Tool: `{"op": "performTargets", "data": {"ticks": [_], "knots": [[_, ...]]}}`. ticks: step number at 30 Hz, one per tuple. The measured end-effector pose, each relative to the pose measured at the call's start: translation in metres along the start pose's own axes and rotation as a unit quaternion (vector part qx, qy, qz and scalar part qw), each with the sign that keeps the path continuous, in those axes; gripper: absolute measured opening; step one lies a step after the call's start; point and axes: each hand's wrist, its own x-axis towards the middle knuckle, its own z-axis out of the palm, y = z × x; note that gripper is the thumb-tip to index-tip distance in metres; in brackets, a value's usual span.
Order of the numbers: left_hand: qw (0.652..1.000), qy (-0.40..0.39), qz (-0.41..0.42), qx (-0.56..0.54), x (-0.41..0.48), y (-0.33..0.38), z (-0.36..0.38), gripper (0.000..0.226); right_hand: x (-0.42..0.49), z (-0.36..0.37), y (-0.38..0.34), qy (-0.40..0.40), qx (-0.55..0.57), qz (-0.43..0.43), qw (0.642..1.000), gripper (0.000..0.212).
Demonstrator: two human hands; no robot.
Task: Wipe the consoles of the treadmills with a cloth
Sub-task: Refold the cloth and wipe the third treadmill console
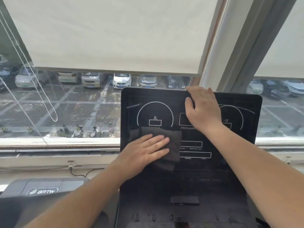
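L hand (148,145) flat, fingers straight, pressing dark cloth (171,145) on treadmill console (197,178); R hand (203,109) grips top edge. Keep even pressure, overlap passes.

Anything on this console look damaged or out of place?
Two pale streaks mark the console: the left streak near its upper-left corner, the right streak by the right dial. Smears or scratches, I cannot tell. Nothing looks cracked or spilled. The cloth under the left hand is below both.
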Motion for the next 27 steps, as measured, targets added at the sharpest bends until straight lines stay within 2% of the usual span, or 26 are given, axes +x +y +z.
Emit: {"op": "performTargets", "data": {"ticks": [2,4,6,8,9,11,13,15,16,17,18,20,21,22,24,27], "knots": [[0.999,0.013,-0.033,0.031,0.005,-0.029,-0.017,0.058,-0.001,-0.001,0.001,-0.006,0.001,-0.004,1.0,0.042],[0.986,0.052,-0.157,0.026,0.011,-0.046,-0.029,0.066,-0.001,-0.001,0.0,-0.015,0.002,-0.001,1.0,0.045],[0.952,0.086,-0.293,-0.019,0.016,-0.035,-0.031,0.08,0.001,-0.003,0.001,-0.038,-0.002,-0.005,0.999,0.05],[0.924,0.087,-0.369,-0.057,0.015,-0.002,-0.021,0.092,-0.001,-0.011,0.007,-0.077,0.002,-0.018,0.997,0.057],[0.924,0.075,-0.371,-0.061,0.011,0.016,-0.013,0.095,-0.005,-0.016,0.013,-0.092,0.006,-0.029,0.995,0.058],[0.952,0.028,-0.303,-0.046,-0.004,0.043,0.002,0.098,-0.023,-0.026,0.034,-0.083,0.022,-0.036,0.996,0.058],[0.984,-0.018,-0.178,-0.004,-0.016,0.045,0.003,0.086,-0.047,-0.033,0.064,-0.042,0.05,0.009,0.998,0.055],[0.992,-0.02,-0.12,0.042,-0.009,0.028,-0.008,0.068,-0.07,-0.034,0.095,-0.005,0.076,0.078,0.994,0.055],[0.988,0.0,-0.141,0.058,0.003,0.019,-0.015,0.064,-0.079,-0.034,0.108,0.007,0.079,0.112,0.991,0.057],[0.978,0.024,-0.201,0.06,0.019,0.013,-0.021,0.063,-0.087,-0.033,0.121,0.016,0.082,0.144,0.986,0.059],[0.956,0.045,-0.288,0.045,0.037,0.012,-0.026,0.063,-0.093,-0.032,0.132,0.023,0.089,0.175,0.98,0.063],[0.89,0.083,-0.448,-0.014,0.072,0.023,-0.031,0.065,-0.104,-0.029,0.149,0.029,0.117,0.245,0.962,0.07],[0.865,0.096,-0.49,-0.041,0.085,0.034,-0.028,0.066,-0.109,-0.029,0.155,0.026,0.138,0.282,0.949,0.071],[0.857,0.102,-0.502,-0.055,0.093,0.049,-0.023,0.066,-0.114,-0.028,0.16,0.018,0.168,0.311,0.935,0.069],[0.887,0.096,-0.448,-0.061,0.094,0.084,-0.004,0.068,-0.125,-0.026,0.166,0.007,0.253,0.345,0.904,0.055],[0.959,0.022,-0.273,-0.074,0.078,0.131,0.02,0.073,-0.139,-0.025,0.173,-0.024,0.32,0.374,0.87,0.047]]}}
